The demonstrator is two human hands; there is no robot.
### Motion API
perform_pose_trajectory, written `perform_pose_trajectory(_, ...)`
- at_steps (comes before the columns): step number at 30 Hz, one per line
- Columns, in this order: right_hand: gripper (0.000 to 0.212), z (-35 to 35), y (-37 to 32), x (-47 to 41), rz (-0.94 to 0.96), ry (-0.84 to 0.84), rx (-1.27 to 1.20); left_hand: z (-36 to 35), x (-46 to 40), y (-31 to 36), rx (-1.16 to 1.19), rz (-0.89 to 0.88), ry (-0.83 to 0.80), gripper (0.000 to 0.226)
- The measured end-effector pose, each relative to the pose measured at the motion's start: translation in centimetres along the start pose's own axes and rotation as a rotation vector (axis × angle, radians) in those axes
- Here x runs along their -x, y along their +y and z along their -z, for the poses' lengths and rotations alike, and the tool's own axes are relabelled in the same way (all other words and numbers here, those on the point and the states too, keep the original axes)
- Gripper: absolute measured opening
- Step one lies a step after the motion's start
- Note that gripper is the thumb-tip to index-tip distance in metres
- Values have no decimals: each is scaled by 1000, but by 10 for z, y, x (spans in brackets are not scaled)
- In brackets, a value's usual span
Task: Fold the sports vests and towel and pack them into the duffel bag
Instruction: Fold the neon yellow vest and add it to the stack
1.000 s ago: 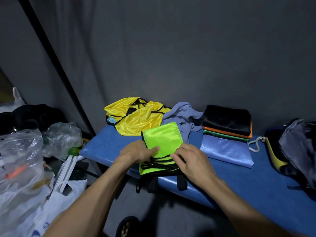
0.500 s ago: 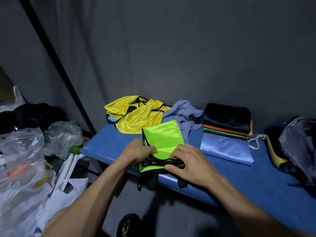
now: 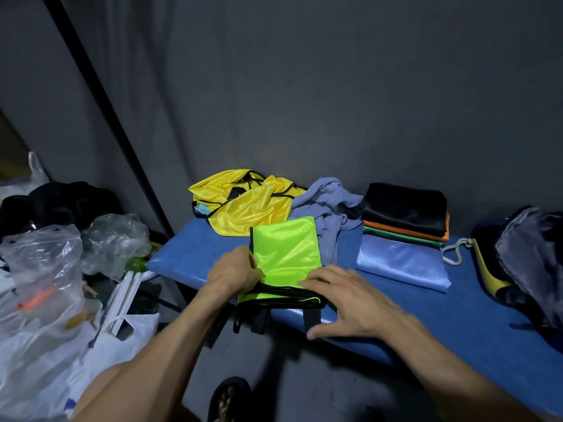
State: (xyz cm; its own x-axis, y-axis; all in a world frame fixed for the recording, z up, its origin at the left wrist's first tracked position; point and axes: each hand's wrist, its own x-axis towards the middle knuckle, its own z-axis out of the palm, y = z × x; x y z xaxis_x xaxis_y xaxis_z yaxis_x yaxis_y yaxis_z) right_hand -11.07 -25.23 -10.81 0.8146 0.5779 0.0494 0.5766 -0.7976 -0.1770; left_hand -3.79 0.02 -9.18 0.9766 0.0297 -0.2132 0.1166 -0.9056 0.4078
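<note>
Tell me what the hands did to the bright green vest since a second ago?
The right hand opened and slid toward the table's near edge, now lying flat on the green vest's near right corner. The left hand shifted slightly but kept gripping the vest's left edge. The vest stayed folded in place. The yellow vest, grey towel and folded stack did not move.

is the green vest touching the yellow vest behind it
Cannot tell. In the head view the green vest's far left corner meets the yellow vest's near edge, but whether it overlaps it or only lines up with it isn't clear.
</note>
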Motion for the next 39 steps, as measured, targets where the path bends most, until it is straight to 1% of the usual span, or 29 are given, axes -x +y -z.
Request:
perform_pose_trajectory(4, 116, 1, 0, 5, 26, -87, 19, -4, -1, 0, -45, -28, 34, 15)
perform_pose_trajectory(6, 120, -3, -2, 7, 33, -104, 48, -6, -2, 2, -33, -47, 54, 13)
perform_pose_trajectory(7, 117, -7, -4, 7, 42, -97, 60, -6, -1, 3, -38, -53, 56, 12)
perform_pose_trajectory(9, 106, -14, -7, 10, 83, -35, 95, -5, 0, 5, -83, -61, 55, 14)
perform_pose_trajectory(11, 93, -19, -9, 13, 139, 89, 167, -3, 2, 5, -143, -131, 131, 16)
perform_pose_trajectory(12, 86, -21, -10, 14, 161, 136, 198, -2, 2, 5, -128, -223, 202, 14)
perform_pose_trajectory(13, 78, -23, -10, 15, 179, 172, 220, -1, 3, 6, -74, -357, 255, 12)
perform_pose_trajectory(14, 70, -25, -11, 15, 194, 201, 228, 0, 4, 9, 4, -520, 271, 9)
perform_pose_trajectory(15, 61, -25, -12, 16, 204, 226, 230, -1, 6, 13, 94, -656, 230, 6)
perform_pose_trajectory(16, 53, -24, -13, 16, 212, 248, 234, -1, 9, 18, 171, -755, 142, 4)
perform_pose_trajectory(17, 42, -24, -14, 16, 223, 275, 243, -3, 13, 22, 194, -809, 40, 9)
perform_pose_trajectory(19, 16, -22, -16, 15, 248, 340, 247, -8, 17, 27, 137, -875, -120, 18)
perform_pose_trajectory(20, 9, -22, -17, 15, 256, 360, 230, -10, 17, 28, 96, -888, -176, 21)
perform_pose_trajectory(21, 6, -22, -17, 16, 262, 372, 203, -11, 17, 28, 51, -888, -211, 22)
perform_pose_trajectory(23, 7, -22, -17, 18, 254, 371, 122, -10, 14, 26, -16, -876, -238, 25)
perform_pose_trajectory(26, 6, -16, -18, 23, 179, 365, -28, -11, 9, 22, -64, -865, -272, 28)
perform_pose_trajectory(27, 7, -13, -17, 24, 148, 355, -57, -11, 8, 21, -67, -861, -284, 29)
perform_pose_trajectory(32, 27, -1, -14, 20, 48, 229, -149, -13, 6, 22, -157, -852, -310, 37)
perform_pose_trajectory(34, 27, 5, -14, 12, 17, 218, -212, -13, 6, 20, -172, -846, -335, 34)
perform_pose_trajectory(36, 23, 9, -12, 2, -41, 214, -287, -13, 6, 19, -176, -871, -337, 21)
perform_pose_trajectory(39, 23, 11, -8, -16, -172, 165, -371, -16, 7, 21, -176, -883, -307, 23)
